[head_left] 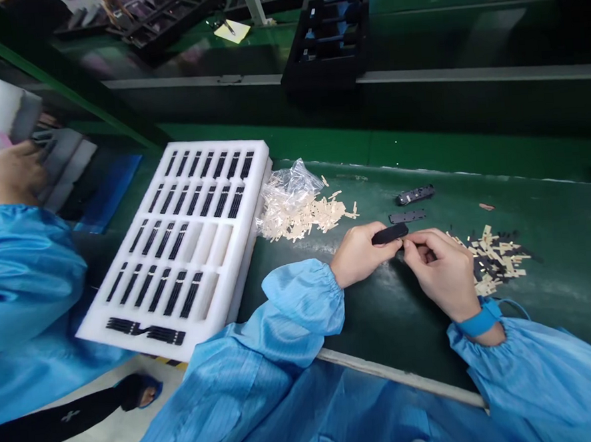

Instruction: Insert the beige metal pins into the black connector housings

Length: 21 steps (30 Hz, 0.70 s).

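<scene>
My left hand (360,254) is closed around a small black bar-shaped part (390,234), held just above the green work surface. The fingertips of my right hand (441,265) pinch together at the near right end of that part; whatever is between them is too small to make out. Just beyond my hands lie a flat black strip (407,216) with small holes and a thicker black housing (415,194). Beside my right hand is a loose pile of cream and black pieces (498,258).
A white foam tray (211,236) with rows of slots holding black strips stands to the left. A clear plastic bag (293,181) and a heap of cream pieces (310,217) lie next to it. At far left a co-worker's hand (12,173) touches white foam. Black trays (331,32) sit behind.
</scene>
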Tool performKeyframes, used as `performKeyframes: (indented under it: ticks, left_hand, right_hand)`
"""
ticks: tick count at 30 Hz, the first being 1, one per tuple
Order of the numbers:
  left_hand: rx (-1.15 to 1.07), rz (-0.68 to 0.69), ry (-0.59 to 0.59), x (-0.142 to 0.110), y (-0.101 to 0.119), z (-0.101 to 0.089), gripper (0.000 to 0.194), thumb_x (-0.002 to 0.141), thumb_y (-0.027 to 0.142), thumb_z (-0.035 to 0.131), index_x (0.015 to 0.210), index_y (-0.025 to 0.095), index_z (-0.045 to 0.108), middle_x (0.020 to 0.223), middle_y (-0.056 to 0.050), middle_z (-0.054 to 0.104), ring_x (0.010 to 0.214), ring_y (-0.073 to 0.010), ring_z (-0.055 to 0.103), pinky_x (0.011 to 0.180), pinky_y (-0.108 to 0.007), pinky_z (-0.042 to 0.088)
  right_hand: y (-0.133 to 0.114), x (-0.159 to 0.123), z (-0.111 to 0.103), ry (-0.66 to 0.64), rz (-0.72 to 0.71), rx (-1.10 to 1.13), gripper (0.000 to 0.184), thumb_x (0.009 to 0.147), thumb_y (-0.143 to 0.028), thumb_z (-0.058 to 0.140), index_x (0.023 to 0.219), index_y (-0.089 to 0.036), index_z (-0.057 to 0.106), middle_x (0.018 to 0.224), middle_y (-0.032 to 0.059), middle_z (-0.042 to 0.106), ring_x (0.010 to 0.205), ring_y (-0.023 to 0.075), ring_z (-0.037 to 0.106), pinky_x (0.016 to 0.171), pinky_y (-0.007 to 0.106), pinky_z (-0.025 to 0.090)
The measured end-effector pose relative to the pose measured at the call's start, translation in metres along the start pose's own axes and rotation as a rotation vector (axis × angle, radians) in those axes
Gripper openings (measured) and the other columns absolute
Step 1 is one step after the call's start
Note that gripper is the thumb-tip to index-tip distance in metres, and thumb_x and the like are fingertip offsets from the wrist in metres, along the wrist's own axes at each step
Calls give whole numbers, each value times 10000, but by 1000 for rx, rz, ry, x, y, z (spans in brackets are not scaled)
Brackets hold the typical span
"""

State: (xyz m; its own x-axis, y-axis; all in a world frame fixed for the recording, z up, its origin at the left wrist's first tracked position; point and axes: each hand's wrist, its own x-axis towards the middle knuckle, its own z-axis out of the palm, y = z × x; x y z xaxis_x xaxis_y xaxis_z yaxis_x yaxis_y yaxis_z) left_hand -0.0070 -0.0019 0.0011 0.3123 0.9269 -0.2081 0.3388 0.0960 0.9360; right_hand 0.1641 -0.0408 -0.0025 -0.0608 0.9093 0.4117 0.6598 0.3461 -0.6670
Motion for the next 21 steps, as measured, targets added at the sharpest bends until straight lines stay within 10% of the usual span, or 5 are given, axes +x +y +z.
performKeyframes:
  ticks: [6, 9, 13, 21]
  left_hand:
    - [-83, -9, 12, 3, 1, -3, 266, 819, 426, 703, 801, 167, 646, 690, 36, 551, 666, -107, 496, 619, -237, 374]
    - [-153, -4, 201, 7, 4, -13, 263, 845, 429, 684, 823, 172, 635, 684, 36, 516, 632, -100, 453, 596, -241, 360]
    - [-212, 68, 465, 10, 7, -22, 202, 875, 375, 661, 855, 176, 636, 738, 21, 550, 660, -101, 468, 618, -237, 383]
    - [-51, 214, 387, 0, 2, -15, 213, 931, 396, 659, 972, 188, 677, 807, 10, 664, 703, -107, 583, 675, -223, 465]
  right_hand:
    - [11, 2, -5, 61, 157, 45, 118, 956, -239, 617, 866, -199, 684, 796, 26, 657, 623, 146, 571, 582, 287, 457]
    - [18, 4, -8, 190, 285, 74, 145, 968, -307, 627, 924, -194, 705, 828, 46, 673, 651, 168, 593, 586, 301, 469]
    - [8, 5, 0, 11, 134, 80, 163, 1001, -277, 587, 985, -213, 736, 954, 71, 722, 741, 192, 639, 634, 320, 492]
    - [-5, 3, 11, -167, -39, 47, 130, 963, -301, 674, 863, -219, 680, 892, 52, 681, 739, 189, 601, 697, 322, 494]
